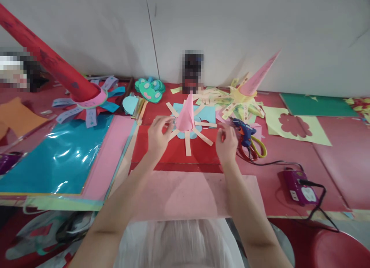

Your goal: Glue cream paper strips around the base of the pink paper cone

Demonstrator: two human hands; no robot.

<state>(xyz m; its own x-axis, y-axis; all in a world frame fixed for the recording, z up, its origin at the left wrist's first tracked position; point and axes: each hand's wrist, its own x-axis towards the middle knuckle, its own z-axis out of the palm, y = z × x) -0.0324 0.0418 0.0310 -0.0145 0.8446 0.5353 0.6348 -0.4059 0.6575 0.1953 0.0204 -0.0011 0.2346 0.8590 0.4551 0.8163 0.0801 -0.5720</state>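
Observation:
A small pink paper cone (185,116) stands on a light blue flower cut-out with several peach paper strips (187,144) fanning out from its base, on a red sheet (173,152). My left hand (158,135) reaches to the cone's left side, fingers curled and touching a strip there. My right hand (227,141) hovers just right of the strips, fingers bent, with what looks like a small red piece at its fingertips. A blue glue gun (244,131) lies right beside it.
A pink sheet (185,195) lies near me. Left: blue shiny sheet (58,160), red tube with strip flower (83,102). Behind: green frog cut-outs (150,90), a yellow star craft with pink cone (245,92). Right: scissors (257,146), purple power strip (300,187), green sheet (315,104).

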